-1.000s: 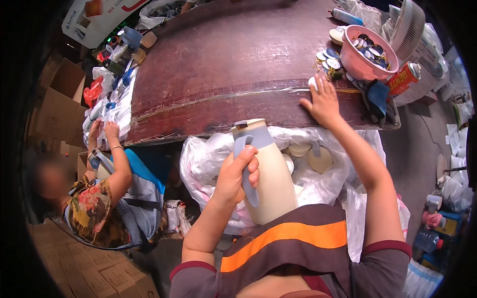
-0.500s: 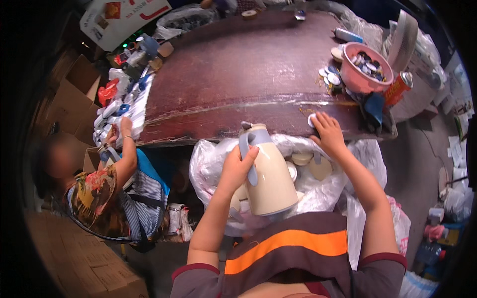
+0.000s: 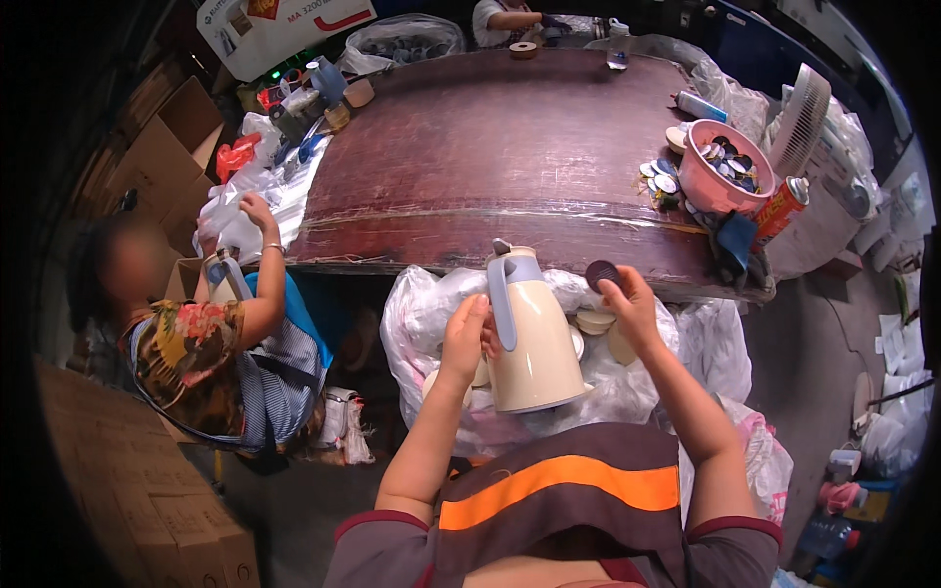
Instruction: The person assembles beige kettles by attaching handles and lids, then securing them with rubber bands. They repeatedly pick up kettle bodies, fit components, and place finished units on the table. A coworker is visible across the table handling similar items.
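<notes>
A cream vacuum jug (image 3: 537, 343) with a grey-blue collar and handle stands nearly upright in front of me, over an open plastic bag (image 3: 421, 323). My left hand (image 3: 467, 338) is at the jug's left side, thumb up beside the handle and fingers curled against the body. Between the thumb and fingers of my right hand (image 3: 632, 312) is a small round dark disc (image 3: 601, 275), held just off the table's near edge, right of the jug's top. Cream lids or similar parts (image 3: 594, 321) lie in the bag behind the jug.
A reddish-brown table (image 3: 470, 147) spans the front. On its right are a pink bowl (image 3: 694, 176) of discs, loose discs (image 3: 664, 182), a spray can (image 3: 781, 211) and a fan (image 3: 802, 118). To my left a seated co-worker (image 3: 196, 343) handles clear plastic near stacked cartons (image 3: 147, 519).
My right hand has lifted a disc off the table's edge toward the jug; its dark side now shows. My left hand has shifted from gripping the handle to the jug's left side.
</notes>
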A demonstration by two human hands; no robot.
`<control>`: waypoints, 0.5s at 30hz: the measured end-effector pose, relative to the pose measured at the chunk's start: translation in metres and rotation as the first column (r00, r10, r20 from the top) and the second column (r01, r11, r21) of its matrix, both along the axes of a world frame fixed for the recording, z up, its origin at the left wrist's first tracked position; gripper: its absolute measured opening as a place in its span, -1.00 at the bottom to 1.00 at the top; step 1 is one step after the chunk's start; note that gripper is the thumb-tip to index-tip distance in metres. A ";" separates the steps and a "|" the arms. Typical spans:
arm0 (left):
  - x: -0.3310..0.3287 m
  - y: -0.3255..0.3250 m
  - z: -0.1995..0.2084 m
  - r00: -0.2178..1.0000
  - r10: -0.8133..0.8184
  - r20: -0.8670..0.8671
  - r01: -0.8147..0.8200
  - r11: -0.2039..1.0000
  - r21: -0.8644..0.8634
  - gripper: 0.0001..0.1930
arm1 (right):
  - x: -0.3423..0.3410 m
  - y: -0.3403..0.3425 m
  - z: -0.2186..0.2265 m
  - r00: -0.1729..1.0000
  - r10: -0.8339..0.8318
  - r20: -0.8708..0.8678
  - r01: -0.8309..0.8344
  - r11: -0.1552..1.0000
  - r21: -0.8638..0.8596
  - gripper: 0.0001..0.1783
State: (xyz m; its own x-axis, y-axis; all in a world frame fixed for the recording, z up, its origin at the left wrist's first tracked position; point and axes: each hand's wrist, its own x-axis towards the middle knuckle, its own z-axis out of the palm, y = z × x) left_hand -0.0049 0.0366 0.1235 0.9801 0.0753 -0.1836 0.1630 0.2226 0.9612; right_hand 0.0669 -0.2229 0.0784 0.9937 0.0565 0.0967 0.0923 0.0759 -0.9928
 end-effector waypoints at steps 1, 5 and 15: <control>0.000 0.003 -0.002 1.000 -0.012 -0.014 0.011 0.999 -0.033 -0.69 | -0.004 0.006 0.001 0.998 0.043 -0.045 -0.042 0.998 0.038 -0.71; -0.004 0.008 -0.014 0.999 -0.005 0.032 0.005 1.000 -0.010 -0.76 | -0.016 0.030 0.030 0.962 0.209 -0.173 -0.196 0.976 0.091 -0.78; 0.009 0.000 -0.012 0.998 -0.066 -0.020 0.068 0.993 0.099 -0.82 | -0.023 0.076 0.060 0.938 0.343 -0.056 -0.323 0.802 -0.502 -0.72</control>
